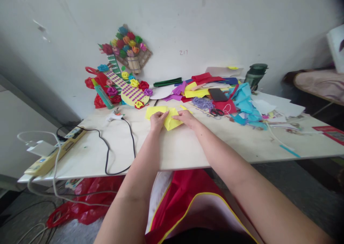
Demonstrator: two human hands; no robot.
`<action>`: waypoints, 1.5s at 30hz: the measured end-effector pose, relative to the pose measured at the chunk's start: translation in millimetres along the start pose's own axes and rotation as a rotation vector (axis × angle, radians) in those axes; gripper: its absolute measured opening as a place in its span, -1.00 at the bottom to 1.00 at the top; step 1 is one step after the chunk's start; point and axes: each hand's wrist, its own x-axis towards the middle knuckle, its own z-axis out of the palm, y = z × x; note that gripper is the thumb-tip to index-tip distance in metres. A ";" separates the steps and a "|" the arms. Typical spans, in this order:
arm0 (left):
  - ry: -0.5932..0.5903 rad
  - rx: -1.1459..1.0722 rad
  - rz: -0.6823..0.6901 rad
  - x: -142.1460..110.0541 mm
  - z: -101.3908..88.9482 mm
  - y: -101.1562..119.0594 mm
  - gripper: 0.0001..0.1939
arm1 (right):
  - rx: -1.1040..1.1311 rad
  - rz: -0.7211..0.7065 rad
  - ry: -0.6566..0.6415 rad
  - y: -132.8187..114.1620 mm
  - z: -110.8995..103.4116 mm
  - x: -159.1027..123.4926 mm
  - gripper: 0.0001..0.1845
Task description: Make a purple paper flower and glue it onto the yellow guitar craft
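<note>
A folded piece of yellow paper (169,123) is held above the middle of the white table. My left hand (158,120) pinches its left side, fingers closed. On the other side, my right hand (186,118) grips the right edge between thumb and fingers. Another yellow sheet (152,112) lies just behind my left hand. Close behind my right hand is a small yellow strip (185,109). Part of the held paper is covered by my fingers.
Coloured paper (199,89), a phone (217,94), scissors (216,112) and a dark green bottle (255,75) stand or lie at the back right. Leftward are paper-flower crafts (131,89), a white glue gun (115,117), its black cable and a power strip (59,150).
</note>
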 end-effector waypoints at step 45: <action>-0.228 -0.451 -0.153 -1.1 -6.2 0.5 -0.47 | 0.067 -0.035 0.008 1.3 -8.3 1.2 -0.68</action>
